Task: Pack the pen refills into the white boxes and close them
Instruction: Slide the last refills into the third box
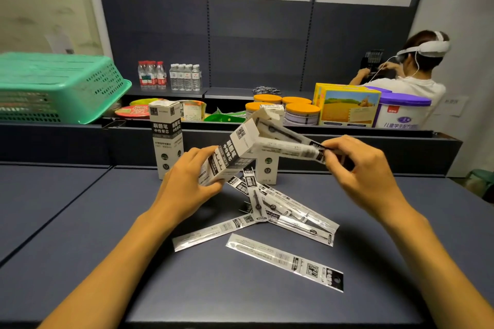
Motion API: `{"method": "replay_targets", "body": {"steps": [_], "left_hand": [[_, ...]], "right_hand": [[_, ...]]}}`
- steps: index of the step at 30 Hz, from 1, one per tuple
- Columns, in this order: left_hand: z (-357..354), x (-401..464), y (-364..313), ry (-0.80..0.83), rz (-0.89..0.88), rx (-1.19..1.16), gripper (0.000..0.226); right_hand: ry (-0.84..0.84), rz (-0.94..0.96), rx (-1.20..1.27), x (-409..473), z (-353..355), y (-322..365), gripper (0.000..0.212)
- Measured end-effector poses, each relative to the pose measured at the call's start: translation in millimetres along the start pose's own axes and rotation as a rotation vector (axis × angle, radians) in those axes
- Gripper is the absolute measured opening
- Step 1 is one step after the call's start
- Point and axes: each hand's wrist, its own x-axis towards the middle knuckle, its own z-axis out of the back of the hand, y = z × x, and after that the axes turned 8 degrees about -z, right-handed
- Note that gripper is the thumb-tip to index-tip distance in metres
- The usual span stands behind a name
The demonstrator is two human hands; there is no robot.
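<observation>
Loose clear-sleeved pen refill packets (270, 211) are cluttering the dark grey tabletop's (80, 222) centre; two upright white cardboard boxes (167, 139) are blocking behind.

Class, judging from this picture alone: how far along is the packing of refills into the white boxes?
Done: one closed box stands upright. In hand: left hand holds an open box; right hand feeds in a refill packet. Left: loose packets on the table.

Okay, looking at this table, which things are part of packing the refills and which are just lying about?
Part of the job:
held white box
refill packs going into it
loose refill packs
upright white box
left hand
right hand

Just lying about:
green basket
water bottles
orange-lidded tins
</observation>
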Motion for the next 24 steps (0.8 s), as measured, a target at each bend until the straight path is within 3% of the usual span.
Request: {"method": "replay_targets", "body": {"steps": [13, 24], "left_hand": [[3, 0, 1, -0.003, 0.008, 0.027, 0.067], [3, -1, 0, 0.009, 0.018, 0.051, 0.068]], "right_hand": [[-0.061, -0.166, 0.031, 10, -3, -5, 0.011], [-0.125, 0.317, -0.407, 14, -1, 1, 0.015]]}}
